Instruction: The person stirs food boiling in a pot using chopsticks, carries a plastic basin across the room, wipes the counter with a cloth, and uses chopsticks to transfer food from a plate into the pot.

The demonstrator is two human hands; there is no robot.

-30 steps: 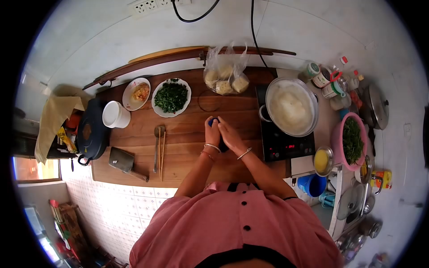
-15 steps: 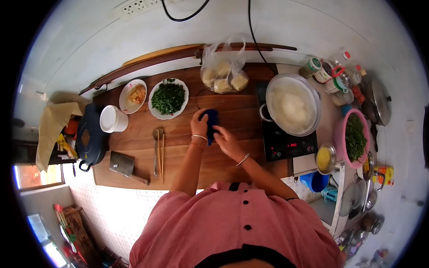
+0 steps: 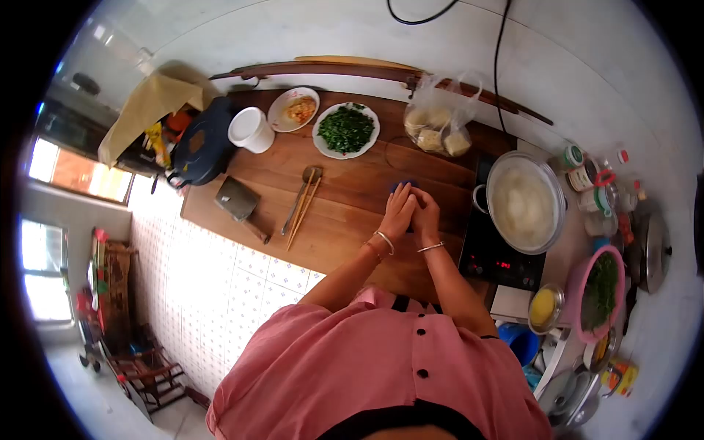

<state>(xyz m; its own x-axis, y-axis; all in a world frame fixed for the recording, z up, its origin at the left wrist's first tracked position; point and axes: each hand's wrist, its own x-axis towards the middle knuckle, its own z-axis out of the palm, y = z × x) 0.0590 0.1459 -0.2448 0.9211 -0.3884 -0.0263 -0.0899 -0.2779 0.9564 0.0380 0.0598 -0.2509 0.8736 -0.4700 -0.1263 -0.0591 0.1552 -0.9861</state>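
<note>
A dark blue cloth (image 3: 403, 186) lies bunched on the wooden counter (image 3: 345, 220), mostly covered by my hands. My left hand (image 3: 398, 210) is closed over it from the left, its fingers close together. Against it, from the right, my right hand (image 3: 425, 214) presses on the cloth, its fingertips touching my left fingers. How each hand's fingers wrap the cloth underneath is partly hidden. Left of my hands are a pair of chopsticks (image 3: 303, 213), a long-handled spoon (image 3: 296, 207) and a cleaver (image 3: 238, 200).
A plate of chopped greens (image 3: 346, 153), a plate of minced pieces (image 3: 279, 117) and a white tub (image 3: 251, 130) stand toward the back. A bag of round food (image 3: 438, 129) sits behind my hands. A steaming pot (image 3: 560, 192) is on the lit cooktop (image 3: 477, 246); a pink basin (image 3: 568, 304) stands farther right.
My view has swung left, so the counter appears shifted right. My right hand has come in against my left hand, and both now cover more of the blue cloth.
</note>
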